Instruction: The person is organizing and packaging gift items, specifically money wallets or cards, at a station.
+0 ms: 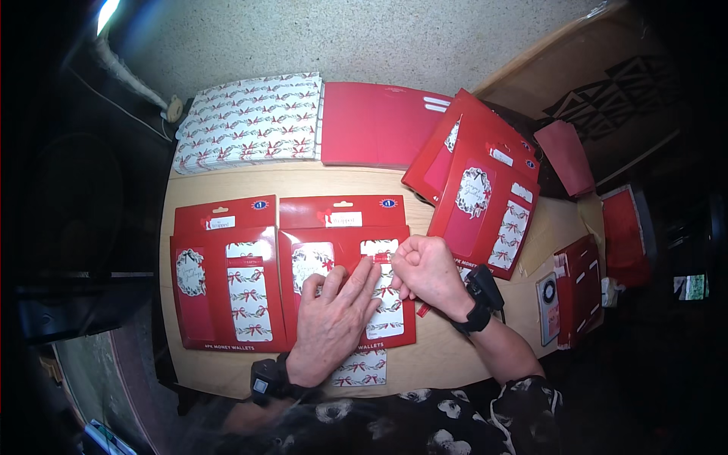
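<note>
Two red money-wallet packs lie side by side before me, the left pack [196,335] untouched. My left hand [335,324] lies palm down across the middle pack [293,335], its fingers reaching to a small red strip [382,258] in the right window. My right hand [424,270] is curled at that pack's right edge, fingertips by the strip; whether anything is pinched in them is hidden. Part of a bow-patterned wallet [364,375] shows below the pack. Further red packs [449,233] overlap at the upper right, close to my right hand.
At the back stand a stack of patterned card wallets [250,122] and a stack of plain red ones [378,122]. A cardboard box [523,74] is at the upper right. Red boxed packs [577,290] and a phone-like object [549,310] lie on the right.
</note>
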### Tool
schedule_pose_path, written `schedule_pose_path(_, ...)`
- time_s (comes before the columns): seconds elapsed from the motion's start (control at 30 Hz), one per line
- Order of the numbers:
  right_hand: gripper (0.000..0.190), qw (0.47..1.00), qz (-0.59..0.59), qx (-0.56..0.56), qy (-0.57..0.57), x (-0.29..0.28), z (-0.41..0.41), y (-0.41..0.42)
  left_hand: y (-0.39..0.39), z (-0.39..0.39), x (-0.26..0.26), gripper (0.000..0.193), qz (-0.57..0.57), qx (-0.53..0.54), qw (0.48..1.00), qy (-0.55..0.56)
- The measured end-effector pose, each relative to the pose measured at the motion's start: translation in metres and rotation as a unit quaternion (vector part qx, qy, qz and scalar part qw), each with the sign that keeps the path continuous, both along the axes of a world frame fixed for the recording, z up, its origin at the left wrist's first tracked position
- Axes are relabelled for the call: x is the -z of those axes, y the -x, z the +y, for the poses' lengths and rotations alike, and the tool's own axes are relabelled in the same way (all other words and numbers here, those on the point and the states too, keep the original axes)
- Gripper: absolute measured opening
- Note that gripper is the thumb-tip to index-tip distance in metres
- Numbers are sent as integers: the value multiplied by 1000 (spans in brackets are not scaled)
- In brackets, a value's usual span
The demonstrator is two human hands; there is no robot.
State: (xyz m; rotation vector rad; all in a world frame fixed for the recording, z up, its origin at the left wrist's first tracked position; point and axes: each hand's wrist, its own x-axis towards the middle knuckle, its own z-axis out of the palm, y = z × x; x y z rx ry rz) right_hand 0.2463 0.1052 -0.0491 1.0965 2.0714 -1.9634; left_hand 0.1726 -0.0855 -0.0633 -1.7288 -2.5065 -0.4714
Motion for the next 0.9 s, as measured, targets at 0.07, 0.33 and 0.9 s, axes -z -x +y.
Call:
schedule_pose_path(0.07,11,1000,3,0,-6,-1,-1,0,1,1,0,49,-7,-3,1000,-14)
schedule_pose_path(0.33,10,1000,6,1,-12,-4,-2,0,1,0,-1,49,-9,-3,1000,-16)
schedule_pose_path(0.9,17,993,41,2,-110,6,-10,-5,1,1,-2,47,-14,-7,1000,-22)
